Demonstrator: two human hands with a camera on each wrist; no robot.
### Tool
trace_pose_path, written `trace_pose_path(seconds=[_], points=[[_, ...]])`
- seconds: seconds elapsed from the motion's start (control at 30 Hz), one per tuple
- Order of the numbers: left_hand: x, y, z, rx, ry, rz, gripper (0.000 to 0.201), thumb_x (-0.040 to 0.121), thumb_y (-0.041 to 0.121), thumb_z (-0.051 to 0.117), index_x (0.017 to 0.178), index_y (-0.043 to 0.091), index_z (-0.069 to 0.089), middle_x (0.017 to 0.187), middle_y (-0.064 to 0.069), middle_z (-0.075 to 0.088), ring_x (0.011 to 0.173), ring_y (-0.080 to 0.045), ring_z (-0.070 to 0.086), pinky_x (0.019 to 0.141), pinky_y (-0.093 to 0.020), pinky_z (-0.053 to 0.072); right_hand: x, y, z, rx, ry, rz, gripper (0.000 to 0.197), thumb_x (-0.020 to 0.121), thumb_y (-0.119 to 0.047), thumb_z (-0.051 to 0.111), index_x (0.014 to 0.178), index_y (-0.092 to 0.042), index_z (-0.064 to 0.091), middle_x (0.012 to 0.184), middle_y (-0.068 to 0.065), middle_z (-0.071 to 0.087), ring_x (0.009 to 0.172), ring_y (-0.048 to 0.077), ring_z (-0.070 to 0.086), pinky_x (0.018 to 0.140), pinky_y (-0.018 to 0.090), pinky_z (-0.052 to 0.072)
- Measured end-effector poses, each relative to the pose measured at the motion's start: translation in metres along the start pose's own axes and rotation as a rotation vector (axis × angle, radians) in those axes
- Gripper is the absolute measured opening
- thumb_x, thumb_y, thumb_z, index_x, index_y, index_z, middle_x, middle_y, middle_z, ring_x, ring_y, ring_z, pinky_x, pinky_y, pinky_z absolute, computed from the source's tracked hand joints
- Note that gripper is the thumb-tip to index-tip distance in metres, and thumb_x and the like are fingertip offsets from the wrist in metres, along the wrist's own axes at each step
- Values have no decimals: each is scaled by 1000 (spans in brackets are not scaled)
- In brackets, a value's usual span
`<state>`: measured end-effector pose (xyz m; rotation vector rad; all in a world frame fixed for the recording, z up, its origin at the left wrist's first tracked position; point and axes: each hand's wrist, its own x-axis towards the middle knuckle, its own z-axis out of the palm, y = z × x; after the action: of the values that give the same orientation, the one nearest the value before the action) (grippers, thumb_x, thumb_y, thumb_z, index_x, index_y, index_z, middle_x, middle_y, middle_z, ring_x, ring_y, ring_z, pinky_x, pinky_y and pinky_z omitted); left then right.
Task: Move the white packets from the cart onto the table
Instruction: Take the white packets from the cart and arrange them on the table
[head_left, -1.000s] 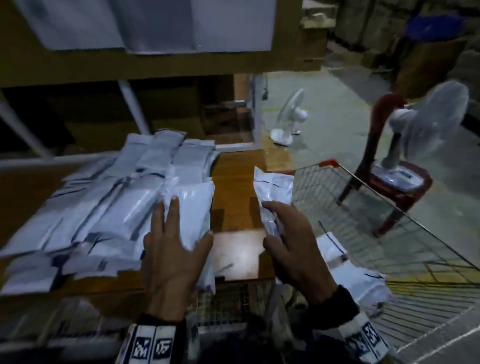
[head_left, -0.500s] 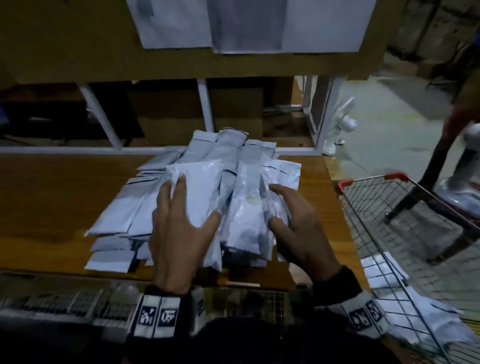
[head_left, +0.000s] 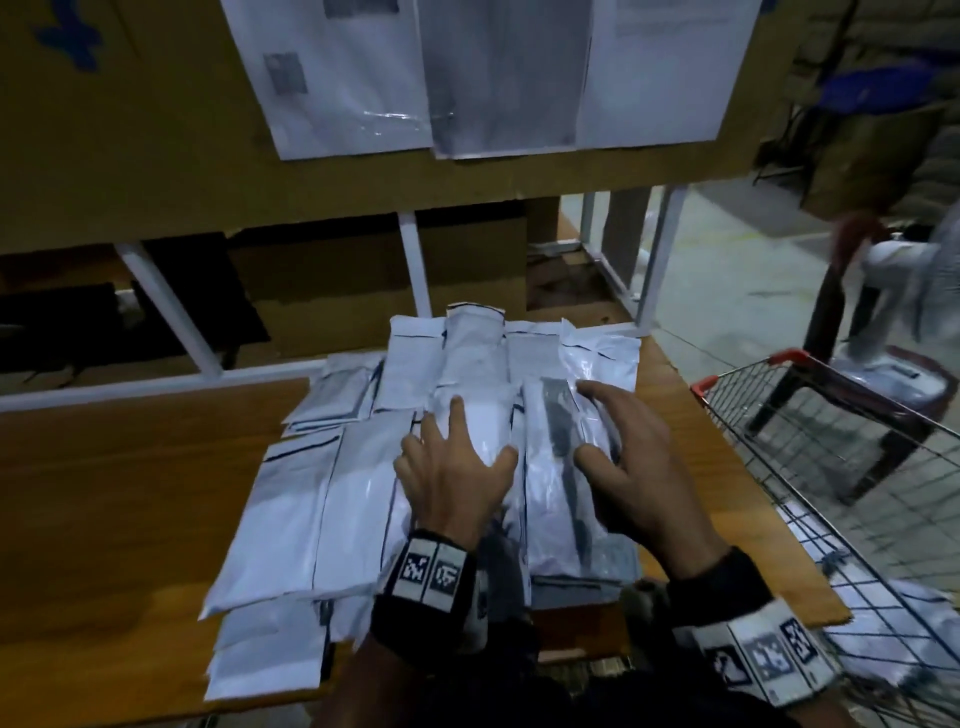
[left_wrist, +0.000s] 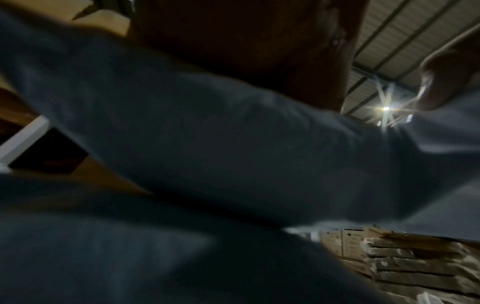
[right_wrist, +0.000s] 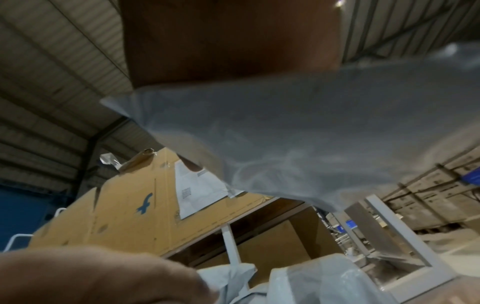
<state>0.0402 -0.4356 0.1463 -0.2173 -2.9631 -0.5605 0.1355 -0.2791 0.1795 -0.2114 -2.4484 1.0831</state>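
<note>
Seeing white packets (head_left: 363, 483) stacked in overlapping rows on the wooden table (head_left: 130, 493), pile reaching the near edge, a few corners overhanging it. Left hand (head_left: 457, 478) lying flat, fingers spread, pressing a packet mid-pile. Right hand (head_left: 639, 467) resting fingers loosely spread on the rightmost packets, thumb against a packet showing a dark strip inside; not clearly pinching anything. Finding packet print too blurred to read, only thin dark lines near the seals. Noting a blue logo (right_wrist: 144, 203) on the cardboard panel (head_left: 156, 130) behind, printed sheets (head_left: 493, 73) taped to it, text illegible. Leaving bare tabletop left of the pile. Sitting just right of the table: wire cart (head_left: 831, 467), red handle, more packets inside.
</note>
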Motion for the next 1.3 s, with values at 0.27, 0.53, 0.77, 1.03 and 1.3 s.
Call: trace_pose_path(seconds=[0.27, 0.53, 0.77, 1.03, 1.3], points=[[7, -2, 4, 74, -77, -35, 92, 79, 81, 41, 154, 35, 15, 159, -10, 22, 136, -32, 25, 104, -48, 24, 39, 13, 5, 1, -30, 12, 60, 79, -35, 51, 138, -33, 45, 138, -9, 51, 127, 17, 46, 103, 46, 43], [10, 4, -12, -29, -25, -49, 63, 96, 65, 22, 151, 36, 25, 157, -2, 29, 136, -28, 29, 104, -47, 24, 80, 22, 16, 29, -146, -42, 60, 81, -39, 52, 140, -28, 46, 138, -5, 52, 124, 11, 45, 105, 44, 41], [10, -5, -21, -152, 51, 16, 49, 105, 43, 21, 149, 28, 37, 157, -5, 31, 139, -29, 28, 107, -49, 28, 144, 25, 25, -3, -211, -30, 62, 81, -40, 52, 140, -23, 49, 136, 6, 55, 122, 21, 52, 102, 45, 46], [12, -6, -21, -242, 95, 153, 51, 97, 45, 32, 139, 26, 51, 149, 1, 44, 135, -22, 36, 103, -45, 33, 233, 53, 82, -245, -358, 100, 77, 72, -56, 41, 142, -26, 45, 145, 12, 47, 130, 41, 44, 106, 56, 39], [8, -19, -8, -258, 128, 266, 45, 95, 48, 39, 127, 25, 62, 138, 1, 55, 128, -23, 48, 95, -40, 41, 253, 89, 128, -498, -626, 127, 66, 88, -53, 53, 141, -15, 42, 147, 19, 44, 131, 38, 44, 108, 47, 38]])
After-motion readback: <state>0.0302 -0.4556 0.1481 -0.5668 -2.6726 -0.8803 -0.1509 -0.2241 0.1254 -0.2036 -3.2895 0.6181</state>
